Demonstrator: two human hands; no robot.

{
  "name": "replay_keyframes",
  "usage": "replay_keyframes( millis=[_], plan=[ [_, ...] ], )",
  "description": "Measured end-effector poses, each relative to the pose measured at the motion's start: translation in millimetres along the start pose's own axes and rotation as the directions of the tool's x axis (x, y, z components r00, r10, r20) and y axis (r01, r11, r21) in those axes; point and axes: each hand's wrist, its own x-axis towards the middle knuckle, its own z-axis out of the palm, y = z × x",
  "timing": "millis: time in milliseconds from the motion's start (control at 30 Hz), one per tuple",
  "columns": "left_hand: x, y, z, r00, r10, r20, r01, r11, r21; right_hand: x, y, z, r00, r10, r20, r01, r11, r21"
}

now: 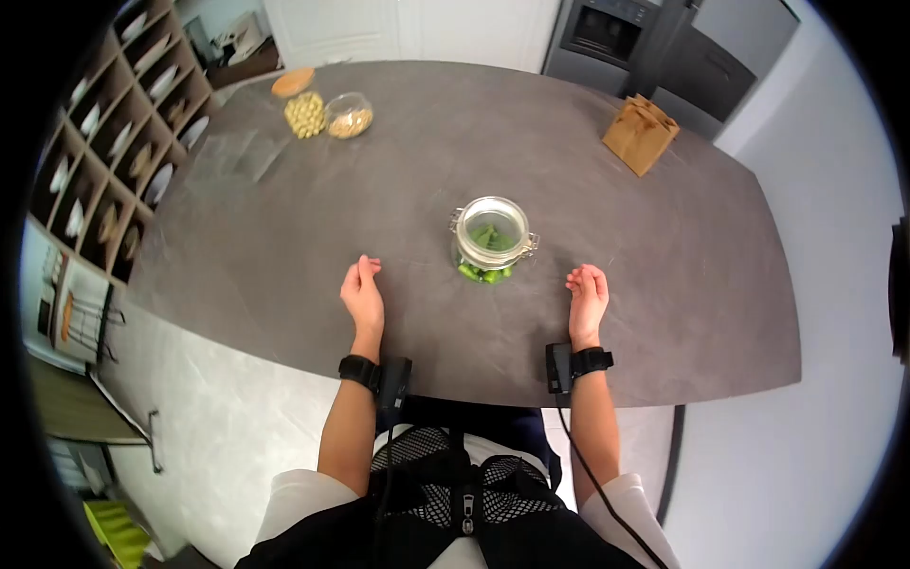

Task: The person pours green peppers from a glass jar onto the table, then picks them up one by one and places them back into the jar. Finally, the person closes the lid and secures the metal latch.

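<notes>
A clip-top glass jar (490, 239) with green pieces inside stands closed on the dark grey table (284, 237), between my two hands. My left hand (362, 296) rests on the tabletop to the jar's left, fingers loosely curled, holding nothing. My right hand (588, 298) rests on the table to the jar's right, also loosely curled and empty. Neither hand touches the jar. Both wrists wear black bands with small devices.
At the far left of the table stand a jar of pale round pieces (305, 114), a glass jar of grain (350, 116) and a cork lid (293, 82). A brown paper bag (641, 134) stands far right. Shelves of dishes (104, 161) line the left wall.
</notes>
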Motion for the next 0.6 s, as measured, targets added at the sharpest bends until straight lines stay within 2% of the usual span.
replay_keyframes(
  millis=[100,200,367,467,533,600],
  plan=[
    [-3,-1,7,0.999,0.005,-0.045,-0.005,1.000,-0.002,-7,7,8,0.990,-0.129,-0.049,0.117,0.972,-0.205],
    [-5,3,6,1.000,0.010,0.001,-0.010,0.992,0.129,-11,12,12,0.987,-0.158,0.011,0.148,0.898,-0.414],
    [-4,-1,9,0.998,0.060,-0.019,-0.056,0.986,0.157,-9,12,16,0.985,-0.170,0.024,0.159,0.851,-0.500],
    [-7,10,6,0.998,0.031,-0.055,-0.023,0.990,0.141,-14,11,12,0.987,-0.153,0.054,0.157,0.814,-0.560],
    [-5,-3,8,0.992,0.082,-0.097,-0.068,0.988,0.142,-11,13,18,0.985,-0.163,0.049,0.163,0.817,-0.553],
    [-5,3,7,0.993,0.054,-0.101,-0.043,0.993,0.111,-10,13,18,0.984,-0.162,0.073,0.174,0.804,-0.569]
  ],
)
